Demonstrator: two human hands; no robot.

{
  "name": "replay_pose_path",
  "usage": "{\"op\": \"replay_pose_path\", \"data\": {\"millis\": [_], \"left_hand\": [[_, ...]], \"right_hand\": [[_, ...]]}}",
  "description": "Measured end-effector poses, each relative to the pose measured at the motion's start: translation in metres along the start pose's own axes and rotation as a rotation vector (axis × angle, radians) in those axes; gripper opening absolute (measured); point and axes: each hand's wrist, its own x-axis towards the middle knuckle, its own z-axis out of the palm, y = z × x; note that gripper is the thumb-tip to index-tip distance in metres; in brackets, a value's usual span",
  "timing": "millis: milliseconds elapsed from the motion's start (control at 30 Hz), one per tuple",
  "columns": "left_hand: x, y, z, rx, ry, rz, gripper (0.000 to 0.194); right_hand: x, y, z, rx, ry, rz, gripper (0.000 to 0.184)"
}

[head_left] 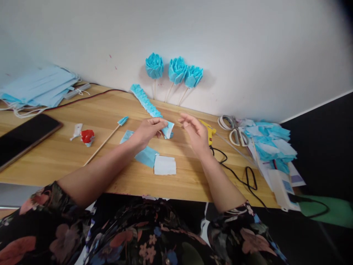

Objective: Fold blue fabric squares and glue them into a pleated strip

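Between the thumb and fingers of my left hand [151,129] is a small folded piece of blue and white mask fabric [168,129]. My right hand [195,134] hovers just right of it, fingers loosely apart and nothing visible in them. Just beyond my right hand lies a yellow glue gun [209,130], partly hidden by it. Below my hands, flat blue fabric pieces [147,156] and a white piece [165,165] rest on the table. A row of folded blue pieces [145,101] stretches behind my left hand.
Three blue fabric flowers [154,66] on sticks lean against the wall. Left are a stick with a blue tip [106,140], a red crumpled wrapper [87,136], a phone [26,138] and stacked masks [38,88]. Right are scissors [238,137], tape [226,122], fabric scraps [271,141] and a black cord [234,175].
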Motion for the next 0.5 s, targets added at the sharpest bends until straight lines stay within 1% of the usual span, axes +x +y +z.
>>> {"op": "replay_pose_path", "data": {"millis": [100,167,233,333,500], "left_hand": [[-0.001,0.0,0.001,0.011,-0.01,0.012,0.016],[-0.001,0.001,0.002,0.024,-0.007,0.019,0.016],[-0.002,0.001,0.003,0.047,-0.001,0.025,0.017],[-0.003,0.002,0.004,0.086,-0.001,0.038,0.016],[-0.003,0.001,0.004,0.106,-0.023,0.049,0.017]], "right_hand": [[0.003,0.002,0.001,0.152,-0.122,0.223,0.027],[0.004,-0.001,0.002,0.211,-0.198,0.306,0.027],[0.003,-0.005,0.002,0.247,-0.238,0.333,0.028],[0.002,-0.01,0.002,0.254,-0.266,0.331,0.027],[0.002,-0.007,0.002,0.22,-0.233,0.332,0.021]]}}
